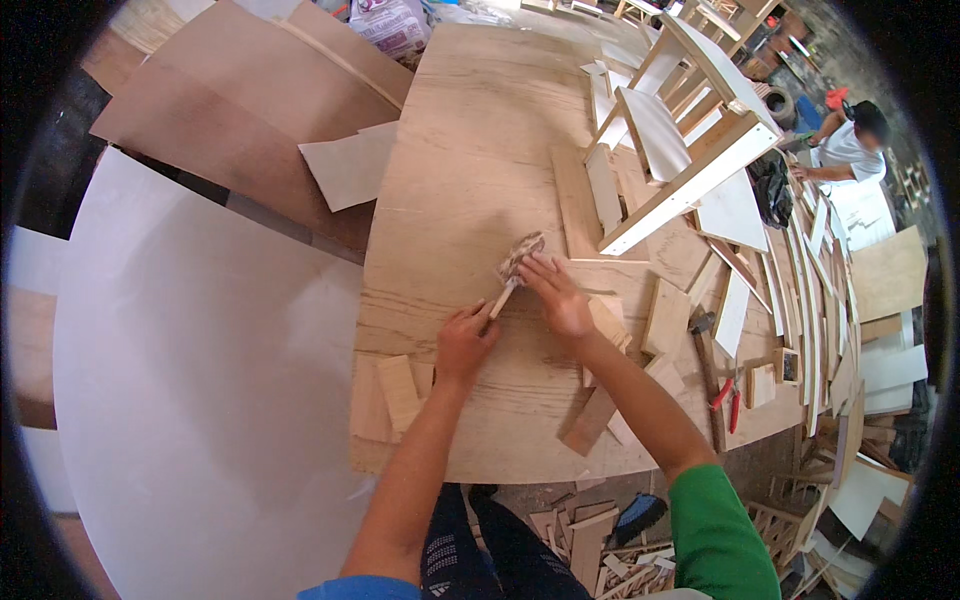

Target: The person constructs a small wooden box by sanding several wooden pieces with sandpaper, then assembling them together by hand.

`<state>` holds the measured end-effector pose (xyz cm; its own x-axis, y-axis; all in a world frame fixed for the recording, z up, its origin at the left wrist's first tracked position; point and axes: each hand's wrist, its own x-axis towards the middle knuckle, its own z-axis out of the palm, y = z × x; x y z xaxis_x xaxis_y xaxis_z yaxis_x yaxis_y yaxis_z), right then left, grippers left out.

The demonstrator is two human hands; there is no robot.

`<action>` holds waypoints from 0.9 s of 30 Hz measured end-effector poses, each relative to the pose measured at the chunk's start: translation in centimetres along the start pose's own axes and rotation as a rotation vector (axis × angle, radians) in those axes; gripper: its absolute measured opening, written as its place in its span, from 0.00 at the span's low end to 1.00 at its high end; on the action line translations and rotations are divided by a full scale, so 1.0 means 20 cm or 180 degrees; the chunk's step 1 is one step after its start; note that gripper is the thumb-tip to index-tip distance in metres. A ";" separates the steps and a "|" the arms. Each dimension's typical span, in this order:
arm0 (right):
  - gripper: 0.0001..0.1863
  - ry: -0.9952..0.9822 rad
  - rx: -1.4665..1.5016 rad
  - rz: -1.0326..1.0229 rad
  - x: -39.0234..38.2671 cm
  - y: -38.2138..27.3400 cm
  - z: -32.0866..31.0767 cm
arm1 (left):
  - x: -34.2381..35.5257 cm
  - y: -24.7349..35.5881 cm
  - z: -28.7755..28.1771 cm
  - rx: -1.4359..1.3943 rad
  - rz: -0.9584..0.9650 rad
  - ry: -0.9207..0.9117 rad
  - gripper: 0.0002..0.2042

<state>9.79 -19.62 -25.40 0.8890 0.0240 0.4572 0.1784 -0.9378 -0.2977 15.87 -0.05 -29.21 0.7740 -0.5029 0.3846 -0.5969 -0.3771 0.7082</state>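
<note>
Both hands on one brush (517,262) — left (465,343) gripping handle, right (557,296) flat beside bristles.

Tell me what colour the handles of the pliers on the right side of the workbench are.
The pliers have red handles, seen in the head view near the bench's right edge.

Plywood worktop (470,180): raw, pale tan, open grain showing in long streaks, matt. Large round panel (200,350) to the left: white, smooth, faint sheen. Brown sheets (230,90) behind it: flat, dull, hardboard-like. Offcut blocks (398,390) and strips: bare unfinished wood, sawn edges rough. Frame (690,150): wood, white-faced, smooth. Pliers (728,398): red handles, plastic-looking, slightly glossy; metal jaws dark. Left hand (465,345) holds a bare wooden stick (503,298); its head (522,252) looks crusted and mottled under the right hand (560,300).
</note>
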 end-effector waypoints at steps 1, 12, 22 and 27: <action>0.23 0.0078 0.0200 -0.0123 -0.03 -0.02 0.02 | 0.00 0.00 0.00 0.0043 -0.0016 -0.0067 0.11; 0.26 -0.0407 -0.0029 -0.0699 -0.12 -0.18 0.07 | -0.01 -0.01 -0.05 0.0159 -0.0413 -0.0771 0.13; 0.27 0.0213 0.0507 -0.0387 -0.02 0.11 0.11 | 0.00 0.01 -0.03 0.0199 -0.0035 -0.0345 0.13; 0.19 0.0490 0.0031 0.1080 0.10 0.30 0.05 | 0.01 0.00 0.01 0.0108 0.0203 0.0164 0.08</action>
<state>12.95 -24.83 -27.07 0.8247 -0.3406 0.4516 -0.1108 -0.8801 -0.4616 16.02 -0.33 -29.29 0.7435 -0.4864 0.4589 -0.6515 -0.3720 0.6612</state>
